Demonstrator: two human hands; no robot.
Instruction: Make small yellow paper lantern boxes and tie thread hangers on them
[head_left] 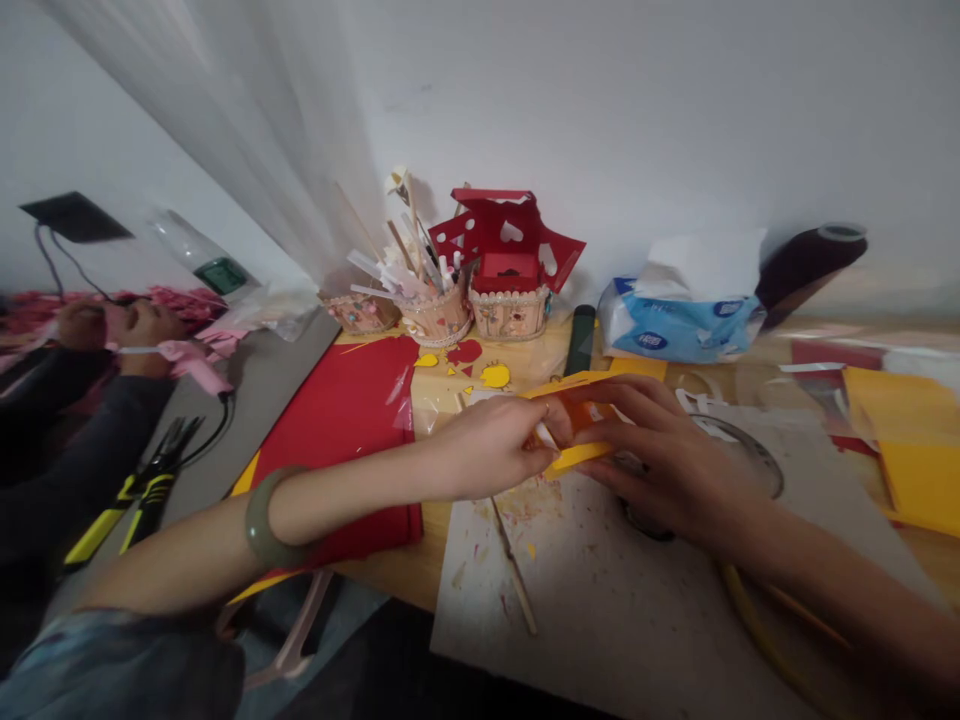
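Note:
A folded yellow paper box (pixel 581 455) is held above the board, its open end turned toward my left hand. My left hand (pixel 502 445) is closed at that end, fingers curled just inside and thumb by the lower edge. A small white piece (pixel 546 435) shows between its fingers; its kind is unclear. From the other side, my right hand (pixel 667 450) wraps its fingers over the top and side of the box, the thumb side underneath. A thin wooden stick (pixel 514 565) lies on the stained grey board (pixel 570 600) below my hands.
Red paper sheets (pixel 337 430) lie left; yellow sheets (pixel 915 450) lie right. Behind stand decorated pen cups (pixel 435 315), a red paper box (pixel 510 255), a dark green tube (pixel 580 340) and tissues (pixel 682 320). Yellow-handled pliers (pixel 146 490) lie near another person's hands (pixel 142 335) and a pink glue gun (pixel 196 365).

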